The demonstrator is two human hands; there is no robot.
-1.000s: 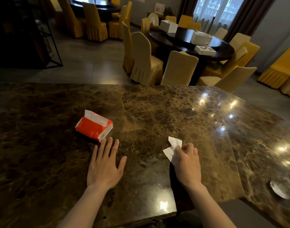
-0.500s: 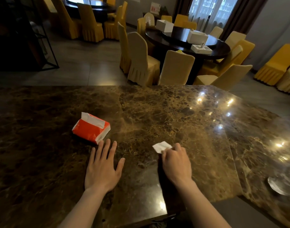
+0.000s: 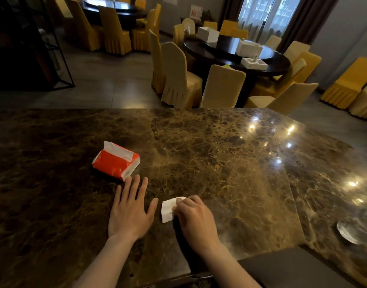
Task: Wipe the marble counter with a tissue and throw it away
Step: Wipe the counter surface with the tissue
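On the marble counter [image 3: 199, 146], near its front edge, the folded white tissue [image 3: 168, 209] was pressed flat against the stone under the right hand [image 3: 196, 221]. Its fingers were curled down onto the tissue's right part, gripping it; the tissue's left part was left exposed. The left hand [image 3: 129, 213] was laid palm-down just left of the tissue, fingers open and spread, nothing held; its thumb tip was seen just beside the tissue, contact not resolvable. A red tissue pack [image 3: 116, 161] with a white sheet sticking out of its top was placed just beyond the left hand's fingertips, close to them. Both forearms were seen bare, entering from the bottom edge. Ceiling-light reflections were noted on the counter's right side, and a pale round object [image 3: 350, 231] was seen near the right edge, too blurred to identify. Behind the counter, a dark round dining table [image 3: 236, 50] was surrounded by yellow and beige covered chairs [image 3: 222, 88], with white boxes [image 3: 249, 47] set on top.
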